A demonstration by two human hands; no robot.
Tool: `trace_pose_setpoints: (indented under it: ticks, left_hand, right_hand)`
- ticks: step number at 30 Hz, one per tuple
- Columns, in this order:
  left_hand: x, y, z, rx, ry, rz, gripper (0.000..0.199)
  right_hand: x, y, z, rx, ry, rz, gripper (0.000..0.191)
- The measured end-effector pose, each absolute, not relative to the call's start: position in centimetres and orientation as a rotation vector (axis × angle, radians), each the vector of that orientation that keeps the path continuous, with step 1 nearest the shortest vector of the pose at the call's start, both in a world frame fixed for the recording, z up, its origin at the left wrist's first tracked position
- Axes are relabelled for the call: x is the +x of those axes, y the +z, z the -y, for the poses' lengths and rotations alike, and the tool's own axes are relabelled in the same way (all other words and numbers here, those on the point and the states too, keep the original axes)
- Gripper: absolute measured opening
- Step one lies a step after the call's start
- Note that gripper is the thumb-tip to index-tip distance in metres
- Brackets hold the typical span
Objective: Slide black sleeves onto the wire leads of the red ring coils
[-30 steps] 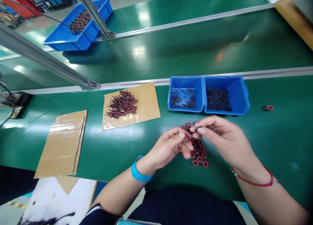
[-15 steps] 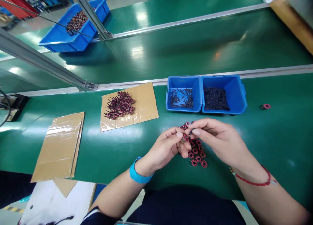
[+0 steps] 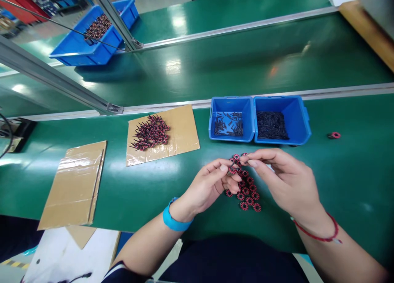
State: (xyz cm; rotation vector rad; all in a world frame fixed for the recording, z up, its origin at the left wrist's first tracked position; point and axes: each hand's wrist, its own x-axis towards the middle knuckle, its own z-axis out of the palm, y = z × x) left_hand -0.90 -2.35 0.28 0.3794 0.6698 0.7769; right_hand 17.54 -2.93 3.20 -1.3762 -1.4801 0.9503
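My left hand [image 3: 205, 188] pinches a small red-and-black wound motor stator [image 3: 232, 170] between thumb and fingers, and a thin black tube [image 3: 232, 164] sticks up from it. Just to the right, my right hand [image 3: 285, 180] is closed in a pinch, thumb against forefinger. A dark sliver shows at its fingertips, too small to make out. Beneath both hands lies a cluster of similar stators [image 3: 250, 201] on the green table, partly covered by the fingers.
Two blue bins hold short black tubes: a sparse left bin [image 3: 231, 138] and a fuller right bin [image 3: 297, 119]. Stators with tubes are heaped on a cardboard sheet [image 3: 184, 127]. More cardboard [image 3: 70, 184] lies left. A single stator [image 3: 334, 135] sits far right. Behind stands a large blue crate [image 3: 74, 49].
My right hand has drawn back slightly to the right from the stator. A black tube now stands clearly on the stator in my left hand, which has barely moved.
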Motion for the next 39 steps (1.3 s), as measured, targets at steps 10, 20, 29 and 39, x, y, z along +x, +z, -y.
trace_pose_setpoints:
  ticks: [10,20,29,39]
  left_hand:
    - [-0.8,0.2,2.5,0.380,0.780,-0.667,0.031]
    - [-1.0,0.6,2.2,0.385,0.828,-0.628,0.024]
    - [-1.9,0.2,0.9,0.361,1.025,-0.691,0.020]
    - [-1.9,0.0,0.5,0.349,1.067,-0.731,0.018]
  right_hand:
    - [17.4,2.8,2.8,-1.324,0.830,1.576,0.011]
    - [17.7,3.7,1.1,-1.264,0.747,1.800,0.039]
    - [14.8,3.5,-10.1,-1.681,0.417,2.787,0.022]
    - [14.5,3.0,-12.5,-1.659,0.672,2.632,0.010]
